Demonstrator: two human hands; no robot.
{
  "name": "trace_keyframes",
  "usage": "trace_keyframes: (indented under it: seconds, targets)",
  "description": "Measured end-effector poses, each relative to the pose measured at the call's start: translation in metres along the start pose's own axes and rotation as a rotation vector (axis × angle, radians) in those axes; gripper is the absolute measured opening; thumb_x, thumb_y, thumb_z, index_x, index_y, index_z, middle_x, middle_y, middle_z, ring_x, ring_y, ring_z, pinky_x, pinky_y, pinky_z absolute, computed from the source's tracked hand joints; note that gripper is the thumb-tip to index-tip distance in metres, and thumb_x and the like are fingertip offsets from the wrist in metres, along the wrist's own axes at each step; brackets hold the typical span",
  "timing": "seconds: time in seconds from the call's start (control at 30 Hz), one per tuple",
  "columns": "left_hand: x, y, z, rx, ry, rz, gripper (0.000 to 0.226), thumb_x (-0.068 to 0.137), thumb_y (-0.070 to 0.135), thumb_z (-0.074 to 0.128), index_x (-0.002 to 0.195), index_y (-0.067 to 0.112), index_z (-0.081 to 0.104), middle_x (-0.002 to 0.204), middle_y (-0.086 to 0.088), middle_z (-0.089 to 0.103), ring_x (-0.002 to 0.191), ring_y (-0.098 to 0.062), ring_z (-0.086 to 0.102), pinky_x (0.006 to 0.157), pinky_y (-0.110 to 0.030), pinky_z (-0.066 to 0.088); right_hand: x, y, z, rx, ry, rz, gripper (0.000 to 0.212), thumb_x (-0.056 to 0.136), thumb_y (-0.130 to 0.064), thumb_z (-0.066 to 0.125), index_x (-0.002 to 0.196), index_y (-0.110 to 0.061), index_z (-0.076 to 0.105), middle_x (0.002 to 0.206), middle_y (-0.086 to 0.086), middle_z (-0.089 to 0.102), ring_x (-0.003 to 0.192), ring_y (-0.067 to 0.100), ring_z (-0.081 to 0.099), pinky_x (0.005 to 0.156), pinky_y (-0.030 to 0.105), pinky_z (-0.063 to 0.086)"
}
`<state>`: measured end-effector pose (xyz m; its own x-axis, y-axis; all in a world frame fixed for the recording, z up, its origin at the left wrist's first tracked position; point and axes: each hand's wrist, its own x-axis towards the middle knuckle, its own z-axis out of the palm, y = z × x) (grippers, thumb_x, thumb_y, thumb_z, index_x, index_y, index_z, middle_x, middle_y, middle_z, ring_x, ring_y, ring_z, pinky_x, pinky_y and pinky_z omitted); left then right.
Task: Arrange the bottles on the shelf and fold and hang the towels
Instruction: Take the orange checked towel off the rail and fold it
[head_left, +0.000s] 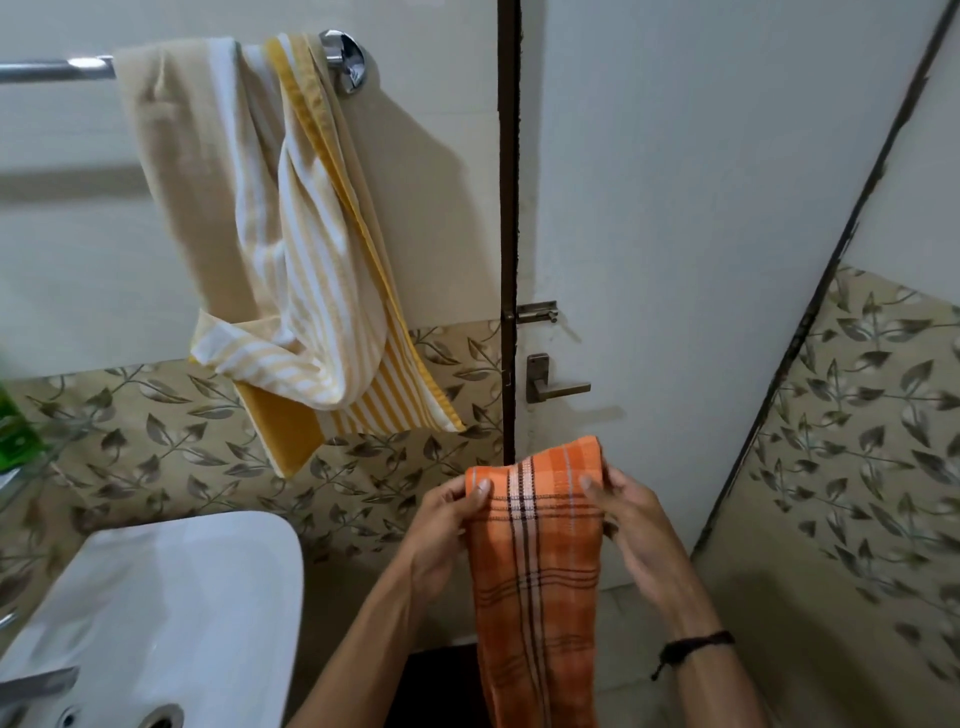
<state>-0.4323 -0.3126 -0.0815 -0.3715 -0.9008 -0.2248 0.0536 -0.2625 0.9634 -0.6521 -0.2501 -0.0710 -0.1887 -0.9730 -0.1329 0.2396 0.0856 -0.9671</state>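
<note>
We hold the orange checked towel (535, 561) up in front of us, already folded into a narrow strip that hangs straight down from its top fold and runs out of view at the bottom. Our left hand (447, 519) pinches the upper left edge with the thumb on the front of the cloth, and our right hand (631, 525) pinches the upper right edge the same way; both sets of fingers are curled round the cloth, with nothing else in either grip.

Above and to the left, the yellow striped towel (306, 249) is slung over the right end of the towel rail (52, 70), bunched and twisted, one corner hanging lower than the rest. It reads as not yet folded.

The rail's free length lies towards its left end. The washbasin (171, 613) sits below it, and the door handle (553, 384) is just beyond the cloth.

The risks, as we judge them: a loose pinch would let the layers slide apart and undo the fold. Draping the strip off-centre on the smooth rail could let it slip down into the basin. Crowding it against the bunched towel could drag that one off.
</note>
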Motion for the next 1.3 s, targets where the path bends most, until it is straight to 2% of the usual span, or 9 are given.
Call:
trace_keyframes:
  seconds: [0.07,0.2,0.37,0.57,0.67,0.8,1.0,1.13,1.3]
  targets:
    - [0.002,0.003,0.004,-0.084,-0.002,0.018,0.028,0.101,0.03,0.059,0.113,0.011,0.076,0.107,-0.016,0.076,0.092,-0.024,0.072,0.082,-0.035,0.055,-0.001,0.014,-0.001,-0.125,0.045,0.044,0.039,0.083,-0.035,0.073,0.112,-0.009,0.074,0.102,0.009,0.079,0.094,0.021,0.076,0.082,0.03,0.055]
    - [0.003,0.006,0.003,0.006,-0.075,0.004,0.024,0.097,0.024,0.065,0.119,0.015,0.069,0.111,-0.012,0.077,0.1,-0.027,0.074,0.082,-0.04,0.059,0.001,0.027,0.006,0.042,0.179,-0.06,0.029,0.089,-0.027,0.07,0.104,-0.003,0.075,0.1,0.016,0.078,0.094,0.03,0.075,0.086,0.039,0.058]
    - [0.013,0.003,-0.014,0.183,0.146,0.083,0.036,0.088,0.004,0.074,0.12,0.016,0.064,0.107,-0.008,0.078,0.099,-0.026,0.075,0.08,-0.04,0.062,0.0,0.015,0.002,-0.005,-0.047,-0.053,0.03,0.088,-0.008,0.071,0.118,-0.006,0.069,0.111,0.012,0.076,0.105,0.027,0.073,0.09,0.041,0.057]
    - [0.014,0.0,-0.006,0.051,0.349,0.18,0.045,0.088,0.017,0.077,0.123,0.031,0.053,0.102,-0.011,0.079,0.087,-0.024,0.077,0.069,-0.041,0.062,0.012,0.008,0.019,0.081,0.309,-0.09,0.021,0.08,-0.001,0.078,0.099,-0.002,0.07,0.092,0.014,0.078,0.089,0.032,0.076,0.065,0.031,0.062]
    - [0.012,0.006,-0.018,0.104,0.196,0.235,0.051,0.086,0.017,0.079,0.125,0.037,0.054,0.121,-0.011,0.073,0.103,-0.025,0.073,0.08,-0.048,0.062,0.013,0.003,0.017,0.243,0.222,-0.114,0.037,0.079,0.004,0.074,0.114,-0.007,0.067,0.109,0.013,0.075,0.097,0.024,0.074,0.074,0.03,0.059]
    - [0.009,0.013,-0.027,0.268,-0.024,0.322,0.094,0.088,-0.007,0.069,0.154,0.041,0.023,0.124,0.01,0.065,0.118,-0.013,0.066,0.094,-0.037,0.059,0.009,-0.002,0.006,0.197,0.031,-0.202,0.061,0.08,0.01,0.071,0.132,-0.02,0.061,0.117,0.002,0.073,0.108,0.017,0.07,0.084,0.036,0.06]
    - [0.014,0.025,-0.012,0.238,0.327,0.334,0.047,0.089,0.003,0.072,0.123,0.03,0.054,0.096,-0.003,0.078,0.087,-0.015,0.077,0.074,-0.039,0.064,0.012,-0.012,0.016,0.032,0.266,-0.235,0.039,0.079,0.008,0.076,0.112,-0.011,0.069,0.109,0.011,0.073,0.1,0.027,0.073,0.072,0.029,0.061]
    - [0.009,0.032,-0.01,0.03,0.241,0.331,0.037,0.092,0.0,0.068,0.122,0.017,0.057,0.095,-0.011,0.078,0.091,-0.025,0.075,0.069,-0.026,0.06,0.011,-0.012,0.019,0.253,0.325,-0.165,0.025,0.081,0.007,0.075,0.102,-0.006,0.067,0.103,0.013,0.071,0.095,0.029,0.072,0.066,0.025,0.059]
    - [0.003,0.035,-0.015,-0.02,0.058,0.348,0.054,0.088,-0.015,0.063,0.132,0.015,0.054,0.115,-0.011,0.073,0.108,-0.023,0.072,0.082,-0.031,0.06,0.007,-0.013,0.012,0.489,0.16,-0.118,0.055,0.075,0.007,0.074,0.125,-0.007,0.057,0.117,0.017,0.068,0.1,0.026,0.072,0.078,0.029,0.062]
